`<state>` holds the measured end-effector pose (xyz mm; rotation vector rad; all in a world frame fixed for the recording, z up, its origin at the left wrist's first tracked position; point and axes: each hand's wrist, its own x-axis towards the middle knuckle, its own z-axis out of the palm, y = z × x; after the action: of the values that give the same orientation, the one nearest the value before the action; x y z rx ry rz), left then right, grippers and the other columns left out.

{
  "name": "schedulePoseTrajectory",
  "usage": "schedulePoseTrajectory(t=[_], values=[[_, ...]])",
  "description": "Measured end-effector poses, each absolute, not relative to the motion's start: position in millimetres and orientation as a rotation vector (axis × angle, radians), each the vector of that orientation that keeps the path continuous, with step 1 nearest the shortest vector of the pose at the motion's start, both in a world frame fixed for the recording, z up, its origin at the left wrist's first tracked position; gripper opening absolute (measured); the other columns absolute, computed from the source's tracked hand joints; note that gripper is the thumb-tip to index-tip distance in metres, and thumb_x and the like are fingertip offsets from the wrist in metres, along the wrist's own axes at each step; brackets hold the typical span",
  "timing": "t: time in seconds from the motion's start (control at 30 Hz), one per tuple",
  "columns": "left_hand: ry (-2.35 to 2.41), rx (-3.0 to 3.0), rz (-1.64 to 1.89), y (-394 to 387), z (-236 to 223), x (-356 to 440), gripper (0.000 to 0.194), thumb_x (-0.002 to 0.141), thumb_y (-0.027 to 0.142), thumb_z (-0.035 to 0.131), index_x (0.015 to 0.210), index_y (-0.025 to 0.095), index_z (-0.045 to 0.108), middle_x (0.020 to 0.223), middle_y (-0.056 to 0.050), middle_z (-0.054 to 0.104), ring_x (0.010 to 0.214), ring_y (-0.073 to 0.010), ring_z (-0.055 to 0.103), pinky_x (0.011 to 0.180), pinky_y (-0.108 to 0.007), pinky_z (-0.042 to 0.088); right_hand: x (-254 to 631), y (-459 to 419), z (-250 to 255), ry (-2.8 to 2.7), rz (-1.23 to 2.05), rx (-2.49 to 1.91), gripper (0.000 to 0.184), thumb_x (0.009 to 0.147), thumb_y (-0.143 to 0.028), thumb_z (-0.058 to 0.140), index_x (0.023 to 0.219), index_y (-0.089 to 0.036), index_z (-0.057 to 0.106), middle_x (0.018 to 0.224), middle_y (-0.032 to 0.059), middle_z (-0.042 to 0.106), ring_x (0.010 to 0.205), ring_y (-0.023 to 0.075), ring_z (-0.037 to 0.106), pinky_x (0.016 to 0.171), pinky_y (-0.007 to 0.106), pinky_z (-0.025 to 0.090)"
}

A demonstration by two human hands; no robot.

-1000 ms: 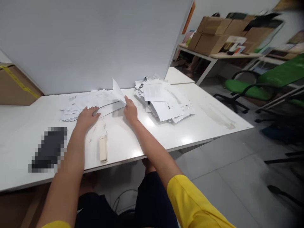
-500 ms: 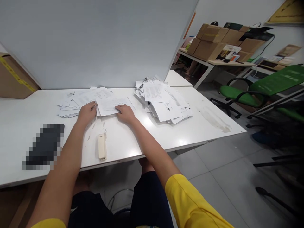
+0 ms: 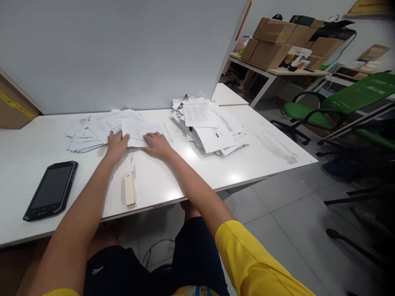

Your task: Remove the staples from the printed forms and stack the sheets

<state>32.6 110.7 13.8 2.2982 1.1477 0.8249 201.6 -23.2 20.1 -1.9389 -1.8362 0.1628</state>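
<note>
My left hand [image 3: 117, 144] rests at the left edge of a printed sheet of paper [image 3: 137, 130], thumb against the edge and fingers spread. Over the sheet's near right part lies my right hand [image 3: 158, 144], its fingers stretched flat on the paper and its thumb at the near edge. A loose spread of papers [image 3: 88, 137] reaches out to the left, beside and behind the left hand. Nearer the table's front edge, between my forearms, lies a cream stapler-like object [image 3: 130, 190]. Whether other sheets lie under the one I touch is hard to make out.
A messy pile of papers [image 3: 210, 127] stands to the right on the white table [image 3: 173, 181]. At left lies a black handheld device [image 3: 52, 189]. A grey panel [image 3: 123, 53] closes off the back, beside a cardboard box [image 3: 14, 107]. Green chairs [image 3: 311, 115] stand beyond.
Both hands have shifted slightly on the sheet: the left thumb now lies against its edge, and the right fingers have moved a little left. The whole view has shifted slightly.
</note>
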Motion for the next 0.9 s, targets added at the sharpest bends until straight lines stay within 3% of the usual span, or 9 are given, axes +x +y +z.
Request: schedulePoseTrajectory(t=[0.1,0.2,0.37,0.53,0.6,0.67,0.77,0.9], values=[[1.011,1.854,0.923,99,24,38,0.047,0.088,0.035,0.058,0.133,0.021,0.062,0.136,-0.012,0.068,0.133,-0.0340,0.060,0.115,-0.053,0.047,201,-25,22,-1.837,0.166,-1.930,0.062,0.094,-0.048,0.062,0.147,-0.017,0.052,0.155,0.0147,0.052,0.140,0.0349,0.044,0.115,0.051,0.035],[0.895,1.627,0.953,90,31,41,0.052,0.080,0.029,0.065,0.132,0.021,0.062,0.124,-0.011,0.073,0.115,-0.0299,0.071,0.102,-0.045,0.057,201,-27,23,-1.844,0.201,-1.870,0.067,0.095,-0.053,0.060,0.151,-0.018,0.049,0.155,0.0133,0.052,0.140,0.0343,0.045,0.116,0.050,0.035],[0.948,1.559,0.966,90,36,33,0.026,0.069,0.021,0.072,0.094,0.017,0.072,0.096,-0.007,0.078,0.104,-0.0317,0.072,0.100,-0.046,0.057,206,-24,20,-1.695,0.186,-1.757,0.062,0.102,-0.055,0.043,0.155,-0.020,0.043,0.157,0.0114,0.051,0.143,0.0292,0.044,0.119,0.047,0.034],[0.892,1.369,1.059,102,40,22,0.027,0.066,0.011,0.069,0.092,0.015,0.066,0.094,-0.003,0.076,0.097,-0.0228,0.070,0.096,-0.042,0.059,215,-19,16,-1.125,0.005,-1.776,0.071,0.102,-0.055,0.041,0.162,-0.020,0.023,0.166,0.0167,0.032,0.153,0.0303,0.029,0.121,0.053,0.030],[0.865,1.355,1.039,106,40,19,0.023,0.067,0.013,0.069,0.089,0.016,0.062,0.090,-0.002,0.076,0.098,-0.0228,0.069,0.092,-0.042,0.060,219,-17,14,-0.984,0.027,-1.747,0.075,0.101,-0.055,0.044,0.163,-0.022,0.018,0.164,0.0188,0.034,0.152,0.0308,0.030,0.118,0.054,0.033],[0.869,1.382,1.002,109,38,17,0.018,0.070,0.018,0.070,0.084,0.017,0.059,0.086,-0.002,0.075,0.099,-0.0244,0.068,0.088,-0.042,0.061,221,-15,14,-0.973,0.125,-1.670,0.069,0.101,-0.050,0.043,0.161,-0.023,0.021,0.154,0.0190,0.047,0.144,0.0279,0.043,0.114,0.048,0.040],[0.877,1.445,1.013,112,36,15,0.014,0.071,0.021,0.069,0.082,0.017,0.061,0.083,-0.003,0.073,0.093,-0.0244,0.068,0.084,-0.040,0.059,221,-14,13,-1.048,0.282,-1.496,0.050,0.101,-0.038,0.040,0.147,-0.020,0.042,0.125,0.0132,0.065,0.117,0.0214,0.061,0.104,0.037,0.047],[1.003,1.538,1.141,114,34,12,0.018,0.070,0.022,0.067,0.087,0.015,0.067,0.079,-0.002,0.070,0.083,-0.0216,0.065,0.077,-0.036,0.056,219,-15,15,-1.063,0.293,-1.406,0.035,0.093,-0.033,0.048,0.125,-0.021,0.056,0.109,0.0072,0.063,0.103,0.0195,0.061,0.096,0.033,0.050]])
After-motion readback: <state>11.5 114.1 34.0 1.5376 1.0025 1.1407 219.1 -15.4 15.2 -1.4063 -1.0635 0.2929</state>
